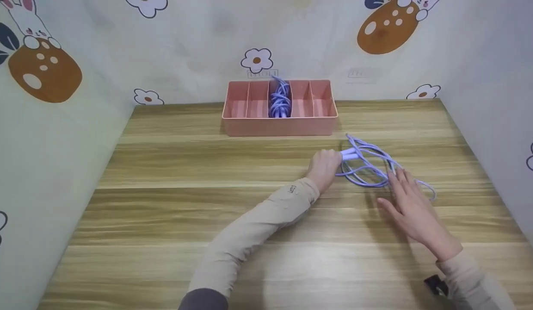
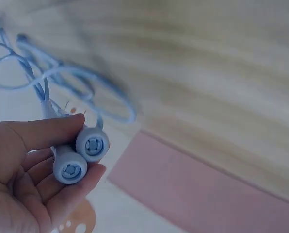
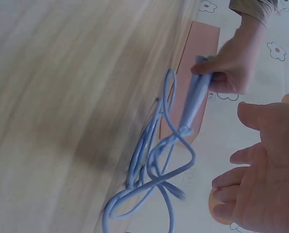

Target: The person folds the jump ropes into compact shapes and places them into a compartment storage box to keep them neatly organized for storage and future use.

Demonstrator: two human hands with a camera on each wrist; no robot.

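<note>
A lavender-blue jump rope (image 1: 369, 165) lies in loose loops on the right half of the table. My left hand (image 1: 324, 170) grips both its handles together, as the left wrist view shows the round ends of the handles (image 2: 70, 169) side by side between thumb and fingers. Beside the far side of the loops, my right hand (image 1: 412, 211) has its fingers extended, fingertips right at the cord. In the right wrist view, the right palm (image 3: 268, 170) holds nothing, and the cord hangs in tangled loops from the handles (image 3: 195, 99).
A pink divided box (image 1: 279, 127) stands at the back of the wooden table (image 1: 171, 206), against the patterned wall. Its middle compartment holds another bundled blue jump rope (image 1: 281, 101), with a cord end sticking up above the rim. Walls rise at left and right.
</note>
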